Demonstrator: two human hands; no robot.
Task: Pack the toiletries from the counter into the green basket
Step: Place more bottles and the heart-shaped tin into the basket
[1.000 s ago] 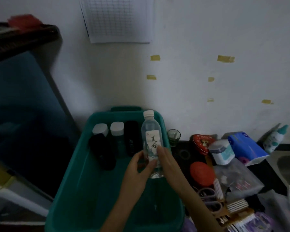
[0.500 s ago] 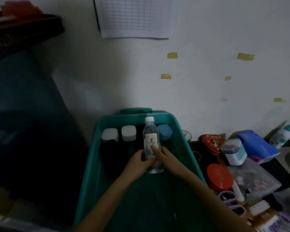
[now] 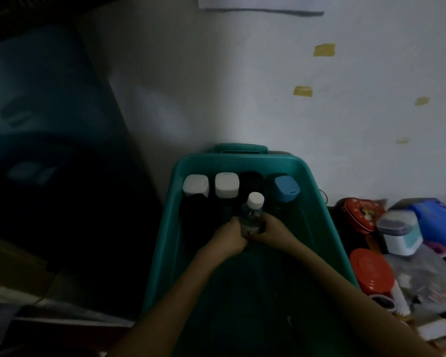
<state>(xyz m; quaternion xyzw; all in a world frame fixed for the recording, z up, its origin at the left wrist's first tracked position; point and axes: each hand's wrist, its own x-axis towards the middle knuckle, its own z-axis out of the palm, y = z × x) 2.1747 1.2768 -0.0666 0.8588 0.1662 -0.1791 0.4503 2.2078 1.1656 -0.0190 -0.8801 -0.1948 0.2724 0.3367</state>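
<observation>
A clear bottle (image 3: 251, 217) with a white cap stands upright deep inside the green basket (image 3: 170, 215). My left hand (image 3: 229, 237) grips its lower body from the left, and my right hand (image 3: 273, 231) grips it from the right. Behind it, along the basket's far wall, stand two white-capped dark bottles (image 3: 195, 186), a black bottle (image 3: 251, 180) and a blue-capped bottle (image 3: 286, 188). The clear bottle's base is hidden by my hands.
On the dark counter to the right lie a red tin (image 3: 361, 213), a red lid (image 3: 371, 271), a white and teal box (image 3: 399, 231), a blue pack (image 3: 433, 219), a clear bag (image 3: 428, 274) and brushes (image 3: 402, 302). A white wall stands behind; a dark surface lies left.
Both hands have lowered the clear bottle from above the basket's rim down into it, in front of the row of bottles. The view has tilted down and shifted left.
</observation>
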